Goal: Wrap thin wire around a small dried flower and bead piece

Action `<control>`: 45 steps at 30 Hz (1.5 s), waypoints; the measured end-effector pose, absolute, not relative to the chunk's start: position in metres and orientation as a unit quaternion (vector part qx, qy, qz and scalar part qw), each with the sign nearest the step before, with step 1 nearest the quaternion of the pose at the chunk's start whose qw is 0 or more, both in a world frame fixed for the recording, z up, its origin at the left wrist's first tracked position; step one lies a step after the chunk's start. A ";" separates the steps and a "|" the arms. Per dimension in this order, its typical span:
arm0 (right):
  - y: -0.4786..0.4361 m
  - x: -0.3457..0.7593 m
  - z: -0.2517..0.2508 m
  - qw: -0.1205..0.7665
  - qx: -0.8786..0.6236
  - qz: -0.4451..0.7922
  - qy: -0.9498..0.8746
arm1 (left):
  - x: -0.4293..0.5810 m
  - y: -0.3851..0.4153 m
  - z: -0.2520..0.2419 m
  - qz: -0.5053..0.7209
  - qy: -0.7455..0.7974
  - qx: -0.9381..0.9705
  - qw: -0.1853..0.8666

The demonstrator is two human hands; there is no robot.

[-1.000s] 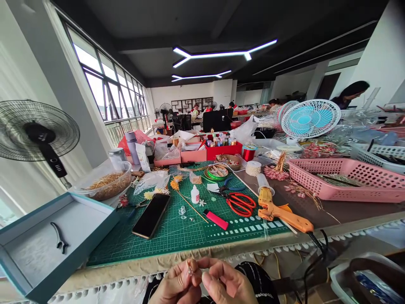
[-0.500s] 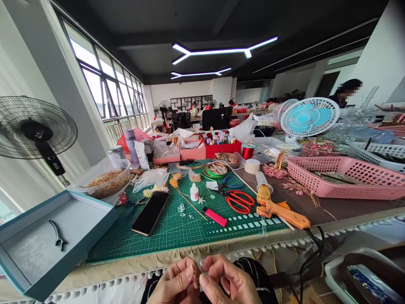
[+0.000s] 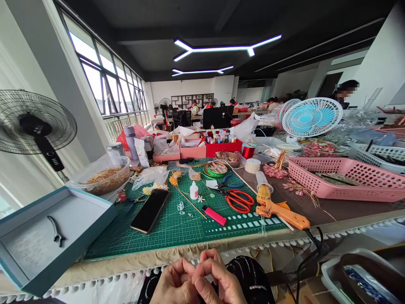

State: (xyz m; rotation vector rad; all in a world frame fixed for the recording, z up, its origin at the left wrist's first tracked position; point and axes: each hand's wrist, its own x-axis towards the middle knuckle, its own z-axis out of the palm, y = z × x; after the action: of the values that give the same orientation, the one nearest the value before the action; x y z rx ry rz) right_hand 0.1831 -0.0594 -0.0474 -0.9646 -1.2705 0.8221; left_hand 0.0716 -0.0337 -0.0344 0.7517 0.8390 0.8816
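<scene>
Both hands are low in the view, in front of the table's fringed edge and above my lap. My left hand (image 3: 177, 282) is closed, thumb and fingers pinched together. Against it, fingertips touching, my right hand (image 3: 218, 276) is curled in a pinch too. Whatever lies between the fingertips is hidden or too small to name. Beyond them on the green cutting mat (image 3: 117, 245) are a black phone (image 3: 149, 211), a small white glue bottle (image 3: 194, 191), a pink lighter (image 3: 214, 215) and red-handled scissors (image 3: 239, 201).
An orange glue gun (image 3: 281, 211) lies at the mat's right, its cable hanging over the edge. A pink basket (image 3: 344, 190) stands farther right. On the left are a blue-rimmed box (image 3: 79, 228) holding a black clip (image 3: 56, 232), and a fan (image 3: 34, 126).
My hands have come closer together, and the right hand has shifted left so its fingers now overlap the left fingertips. The view has tilted slightly; the table things stay in place.
</scene>
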 end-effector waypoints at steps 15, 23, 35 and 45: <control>-0.051 0.215 0.027 0.483 -0.463 0.439 -0.600 | 0.064 -0.040 -0.021 0.243 0.403 0.451 0.758; -0.055 0.214 0.043 0.463 -0.401 0.444 -0.654 | 0.060 -0.038 -0.024 0.179 0.354 0.403 0.825; -0.086 0.229 -0.040 0.480 -0.411 0.615 -0.471 | 0.058 -0.038 -0.039 0.300 0.305 0.268 0.863; -0.084 0.212 -0.038 0.496 -0.370 0.658 -0.429 | 0.054 -0.044 -0.029 0.294 0.312 0.290 0.856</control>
State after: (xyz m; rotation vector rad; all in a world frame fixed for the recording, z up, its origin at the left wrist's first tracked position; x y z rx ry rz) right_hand 0.2123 -0.0843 -0.0379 -0.8956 -1.0401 1.5950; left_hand 0.0541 -0.0438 -0.0286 0.6086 0.6558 0.6184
